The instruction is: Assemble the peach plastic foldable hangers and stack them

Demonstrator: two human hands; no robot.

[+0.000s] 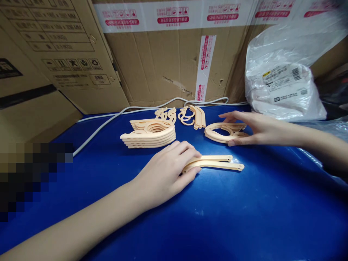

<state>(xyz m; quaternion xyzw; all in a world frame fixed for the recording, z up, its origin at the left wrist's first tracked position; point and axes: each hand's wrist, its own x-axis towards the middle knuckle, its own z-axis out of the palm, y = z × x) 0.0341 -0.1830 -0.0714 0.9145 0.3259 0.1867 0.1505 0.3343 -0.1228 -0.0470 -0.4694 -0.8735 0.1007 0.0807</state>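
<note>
My left hand (171, 165) is closed around the near ends of two slim cream plastic hanger arms (217, 163), whose free ends point right along the blue tabletop. Further right, my right hand (248, 127) has its thumb in front and its fingers behind a small stack of cream plastic hanger body pieces (214, 137) with a rounded opening. Beyond my left hand sits a taller stack of matching hanger body pieces (149, 141). Behind that lie several cream hooks (172, 116), with more curved hooks (187, 122) beside a bundle of hanger arms (199, 117).
A white cable (106, 119) runs along the back and left of the blue tabletop (231, 217). Cardboard boxes (152, 65) stand behind and at the left. A clear plastic bag holding a labelled white package (288, 90) rests at the back right.
</note>
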